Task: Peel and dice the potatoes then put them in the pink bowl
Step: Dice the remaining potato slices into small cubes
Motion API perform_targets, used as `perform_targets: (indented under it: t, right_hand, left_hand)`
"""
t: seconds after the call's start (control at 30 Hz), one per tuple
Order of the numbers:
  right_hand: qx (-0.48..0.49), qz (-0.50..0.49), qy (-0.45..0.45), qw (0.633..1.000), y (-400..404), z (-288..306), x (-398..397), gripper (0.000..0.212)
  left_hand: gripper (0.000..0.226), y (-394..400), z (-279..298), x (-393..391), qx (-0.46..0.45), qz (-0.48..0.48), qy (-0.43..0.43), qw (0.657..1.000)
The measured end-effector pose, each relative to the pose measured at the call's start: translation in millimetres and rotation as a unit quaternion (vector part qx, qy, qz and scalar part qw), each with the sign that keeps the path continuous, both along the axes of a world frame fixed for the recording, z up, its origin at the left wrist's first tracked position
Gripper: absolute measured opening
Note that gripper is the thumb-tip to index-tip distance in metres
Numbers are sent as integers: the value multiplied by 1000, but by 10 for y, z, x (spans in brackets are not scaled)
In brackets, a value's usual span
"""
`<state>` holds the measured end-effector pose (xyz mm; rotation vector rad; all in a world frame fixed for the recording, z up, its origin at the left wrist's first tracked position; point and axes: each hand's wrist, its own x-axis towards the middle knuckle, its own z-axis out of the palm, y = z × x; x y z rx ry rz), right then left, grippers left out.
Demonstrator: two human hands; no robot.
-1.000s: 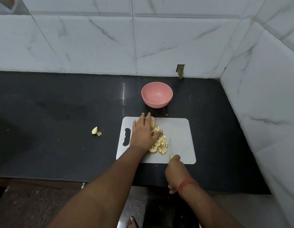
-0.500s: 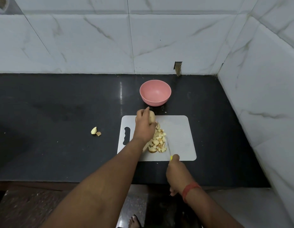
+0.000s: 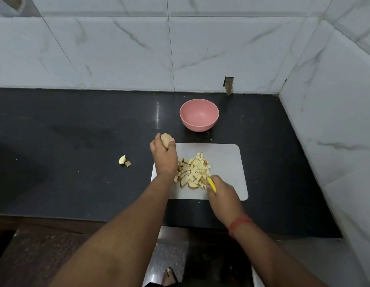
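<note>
Left hand [image 3: 164,157] has lifted whole potato [image 3: 166,139] off board's far-left corner | fingers wrapped round it | right hand [image 3: 221,193] grips yellow-handled knife [image 3: 211,184], touching diced pile [image 3: 193,170]

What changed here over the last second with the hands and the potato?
The left hand left the diced pile, closed round the whole potato at the board's far left corner and lifted it. The right hand, holding the yellow-handled knife, moved forward to the pile. The pink bowl, cutting board and scraps on the counter stayed put.
</note>
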<state>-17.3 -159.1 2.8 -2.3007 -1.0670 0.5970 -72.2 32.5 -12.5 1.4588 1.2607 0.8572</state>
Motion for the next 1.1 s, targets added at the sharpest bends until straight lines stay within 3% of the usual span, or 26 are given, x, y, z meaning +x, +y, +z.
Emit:
perform_targets:
  t: [0.3, 0.63, 0.73, 0.8, 0.9, 1.1]
  right_hand:
    - [-67, 54, -76, 993, 458, -201, 1, 20]
    - [-47, 87, -153, 983, 539, -266, 20, 24]
    - [-4, 47, -102, 994, 502, -248, 84, 22]
    - [61, -32, -13, 998, 472, -212, 155, 22]
    - [125, -151, 99, 975, 393, -162, 291, 28]
    - [108, -227, 150, 956, 181, -181, 558, 30]
  left_hand:
    - [52, -222, 13, -190, -26, 42, -20, 999]
    - [52, -299, 103, -357, -25, 91, -32, 995]
    - [52, -372, 148, -337, 4, 62, -16, 998]
    - [53, -439, 160, -312, 44, 26, 17, 999]
    - [54, -570, 120, -208, 118, -51, 82, 988]
    - [64, -897, 73, 216, 245, -254, 196, 915]
